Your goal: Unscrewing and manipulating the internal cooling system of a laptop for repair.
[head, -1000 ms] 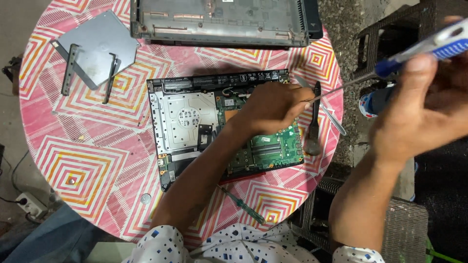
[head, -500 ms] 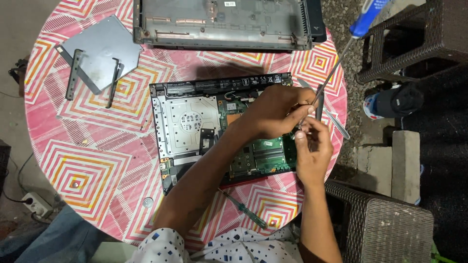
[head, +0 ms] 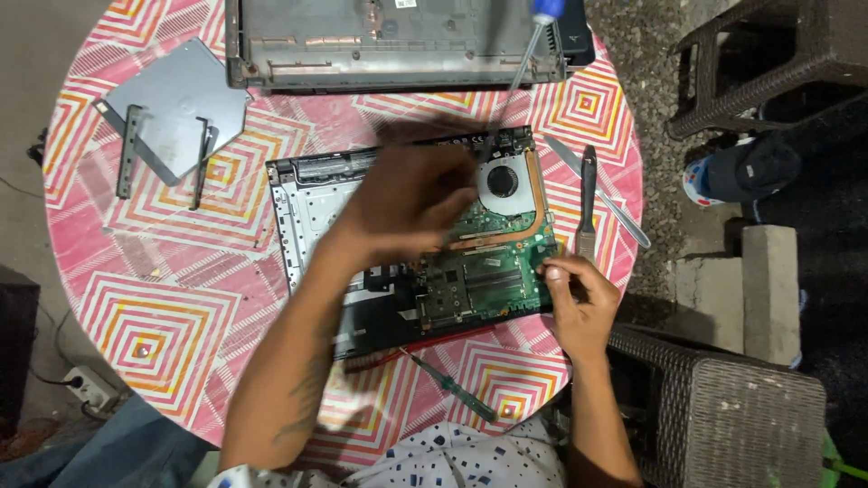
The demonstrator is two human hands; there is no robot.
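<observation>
Laptop [head: 416, 262], opened with its green board exposed, lies near the middle of a round table [head: 181, 298] covered in a red-and-white diamond pattern. The left hand [head: 407, 199], blurred, is closed around a screwdriver [head: 520, 77] with a blue handle; the shaft slants down from the upper right towards the board beside the round fan [head: 502, 179]. The left forearm runs up from the lower edge of the view, crossing the laptop's near side, the wrist bent over the board. The right hand [head: 574, 294] rests at the board's right edge, fingers curled together with their tips touching the green board; whether they pinch anything cannot be told. Its forearm comes up from the lower right, beside a woven chair [head: 723, 407].

Just right of the laptop lie a dark flat tool [head: 588, 203] and a thin metal one [head: 601, 194], crossing each other. A second, green-handled screwdriver [head: 452, 389] lies on the table just in front of the laptop, between the two arms. At the far edge of the table sits the grey bottom case [head: 389, 45], turned inside up. To the far left lies a grey panel [head: 176, 108] with two hinge bars [head: 127, 149] on it. A wicker stool [head: 768, 54] stands off the table at upper right.
</observation>
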